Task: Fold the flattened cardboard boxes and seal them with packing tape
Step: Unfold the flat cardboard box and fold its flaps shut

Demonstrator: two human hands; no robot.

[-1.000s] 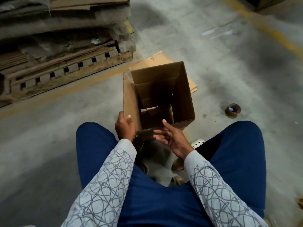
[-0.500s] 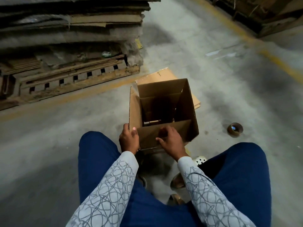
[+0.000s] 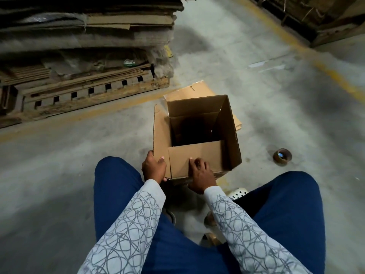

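One cardboard box (image 3: 230,133), one tape roll (image 3: 282,157) right of it; my left hand (image 3: 154,169) grips its corner, right hand (image 3: 201,176) its near flap (image 3: 205,155).

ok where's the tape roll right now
In the head view the tape roll lies on the concrete floor, right of the open cardboard box and beyond the right knee.

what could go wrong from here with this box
1. Only the right hand is on the near flap, and the tape roll lies on the floor off to the right. Reaching for it may let the flap spring back up.
2. The left hand grips just one corner of the box, so the box may skew or tip as the other flaps get pushed in.
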